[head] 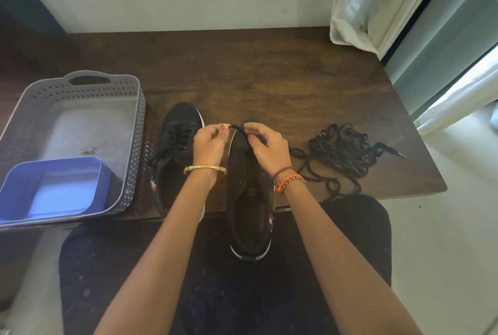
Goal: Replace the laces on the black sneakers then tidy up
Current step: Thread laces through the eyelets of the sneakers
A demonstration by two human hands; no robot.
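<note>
Here, a black lace (237,130) is pinched at both ends of a short stretch: the left hand (208,143) grips it between thumb and fingertips, and the right hand (265,143) grips it with curled fingers just beside. The stretch between the two hands is held above the toe end of an unlaced black sneaker (249,200). This sneaker is laid lengthwise in front of the person, its toe on the wooden table (269,70) and its heel hanging past the near edge over the lap. Whether the lace is already passed through an eyelet cannot be told, since the eyelets are hidden by the hands.

A second black sneaker (175,162) is set just to the left, on the table, with laces threaded and loose ends trailing at its left side. The left forearm is crossed over its heel part.

To the right of the hands, well apart from the shoes, a tangled heap of black laces (342,157) is spread on the table, one tipped end pointing right.

At the left edge a grey perforated basket (134,124) is placed, and a blue box (54,189) is seen inside its near corner. A white curtain (377,6) is hung at the upper right.
</note>
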